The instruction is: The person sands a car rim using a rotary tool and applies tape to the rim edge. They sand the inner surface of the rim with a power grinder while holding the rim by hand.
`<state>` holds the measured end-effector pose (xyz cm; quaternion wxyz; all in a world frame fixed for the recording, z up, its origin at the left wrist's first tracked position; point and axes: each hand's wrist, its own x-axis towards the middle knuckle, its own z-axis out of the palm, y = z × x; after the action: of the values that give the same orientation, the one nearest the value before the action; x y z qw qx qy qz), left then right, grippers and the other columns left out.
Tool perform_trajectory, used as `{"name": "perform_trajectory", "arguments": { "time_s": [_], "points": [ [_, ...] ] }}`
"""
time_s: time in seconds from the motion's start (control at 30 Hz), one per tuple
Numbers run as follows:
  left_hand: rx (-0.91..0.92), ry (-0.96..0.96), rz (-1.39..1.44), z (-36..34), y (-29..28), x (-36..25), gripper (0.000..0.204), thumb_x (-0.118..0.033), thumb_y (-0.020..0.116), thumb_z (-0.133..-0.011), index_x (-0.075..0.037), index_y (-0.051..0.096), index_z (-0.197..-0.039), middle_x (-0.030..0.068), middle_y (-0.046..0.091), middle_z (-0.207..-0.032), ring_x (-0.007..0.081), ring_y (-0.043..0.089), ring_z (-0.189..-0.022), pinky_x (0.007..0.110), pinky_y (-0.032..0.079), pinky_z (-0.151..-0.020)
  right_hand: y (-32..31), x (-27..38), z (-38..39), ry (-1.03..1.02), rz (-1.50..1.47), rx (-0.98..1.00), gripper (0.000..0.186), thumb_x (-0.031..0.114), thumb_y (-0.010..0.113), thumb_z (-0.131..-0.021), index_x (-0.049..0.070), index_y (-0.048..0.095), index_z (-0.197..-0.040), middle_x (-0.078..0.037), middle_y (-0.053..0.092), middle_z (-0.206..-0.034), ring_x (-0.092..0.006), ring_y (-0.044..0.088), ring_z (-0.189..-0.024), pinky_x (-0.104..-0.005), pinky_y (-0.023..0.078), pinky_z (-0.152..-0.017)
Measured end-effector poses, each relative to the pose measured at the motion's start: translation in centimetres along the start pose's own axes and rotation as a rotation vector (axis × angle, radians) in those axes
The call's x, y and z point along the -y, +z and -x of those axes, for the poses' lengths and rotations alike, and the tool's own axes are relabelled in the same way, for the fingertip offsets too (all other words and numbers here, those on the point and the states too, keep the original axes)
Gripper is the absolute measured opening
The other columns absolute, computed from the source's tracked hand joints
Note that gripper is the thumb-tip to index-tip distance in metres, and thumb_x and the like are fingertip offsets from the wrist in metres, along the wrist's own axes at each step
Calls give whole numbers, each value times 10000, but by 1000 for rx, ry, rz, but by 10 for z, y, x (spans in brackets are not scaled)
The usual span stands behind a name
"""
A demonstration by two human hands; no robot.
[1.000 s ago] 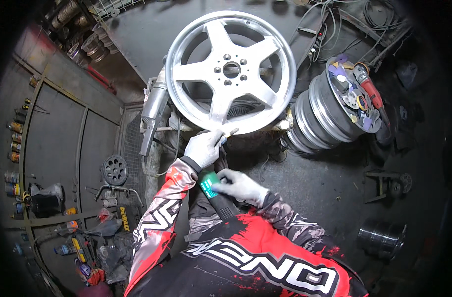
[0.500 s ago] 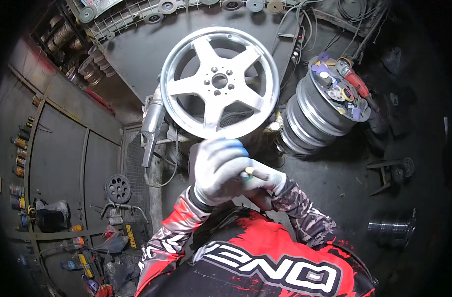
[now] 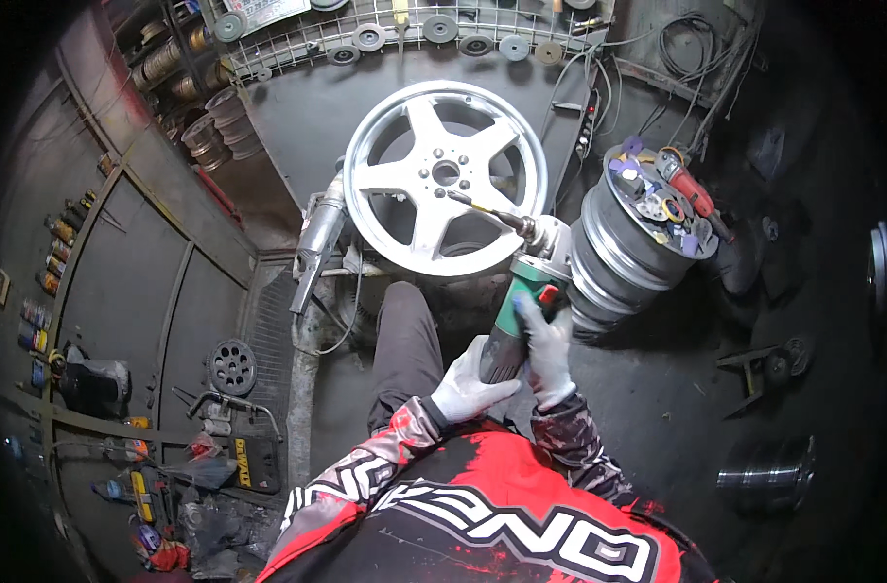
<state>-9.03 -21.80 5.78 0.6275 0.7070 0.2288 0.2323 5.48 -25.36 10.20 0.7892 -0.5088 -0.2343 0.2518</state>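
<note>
Grip two-handed: white-gloved left hand (image 3: 472, 382) and white-gloved right hand (image 3: 550, 355) clasp green-and-black power tool (image 3: 511, 311). Slim dark tip (image 3: 499, 215) overlies silvery-white five-spoke metal wheel (image 3: 432, 219) ahead; contact unclear. Wheel looks mostly pale; work remaining can't be judged.

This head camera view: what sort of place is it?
Probably a wheel repair workshop: a white wheel sits in front, metal rims are stacked to its right, and the person holds a green power tool.
</note>
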Motion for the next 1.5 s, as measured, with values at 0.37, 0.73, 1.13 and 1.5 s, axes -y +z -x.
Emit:
{"name": "perform_trajectory", "arguments": {
  "time_s": [0.37, 0.73, 1.13, 1.5],
  "points": [
    [345, 18, 58, 15, 39, -15, 681, -212, 859, -808, -14, 463, -1326, 98, 616, -1136, 154, 594, -1040, 341, 484, -945, -92, 14, 22, 189, -525, 209, 670, 501, 672, -960, -18, 519, -1355, -174, 660, -1132, -293, 699, -957, -443, 613, -824],
    [561, -14, 48, 0, 39, -2, 795, -382, 858, -771, -2, 480, -1358, 190, 652, -1178, 261, 641, -1111, 383, 485, -986, -109, 22, 43, 183, -574, 323, 951, 652, 830, -736, -14, 518, -1339, -160, 639, -1146, -295, 644, -1069, -439, 546, -953],
    [-47, -114, -58, -42, -61, 60, 235, -195, 680, -932, -46, 716, -1111, 83, 721, -1033, 150, 666, -975, 312, 525, -898, -87, -17, 5, 139, -155, -26, 533, 166, 767, -887, -16, 517, -1320, -196, 674, -1123, -319, 704, -950, -461, 611, -821],
    [-857, 57, -450, -202, -334, 79, 357, -264, 603, -1035, 4, 603, -1271, 121, 624, -1087, 184, 589, -944, 337, 484, -901, -67, -47, -119, -103, -21, -25, 827, 652, 496, -979, -33, 462, -1441, -254, 628, -1233, -397, 682, -1030, -591, 488, -1026]
  ]
}}
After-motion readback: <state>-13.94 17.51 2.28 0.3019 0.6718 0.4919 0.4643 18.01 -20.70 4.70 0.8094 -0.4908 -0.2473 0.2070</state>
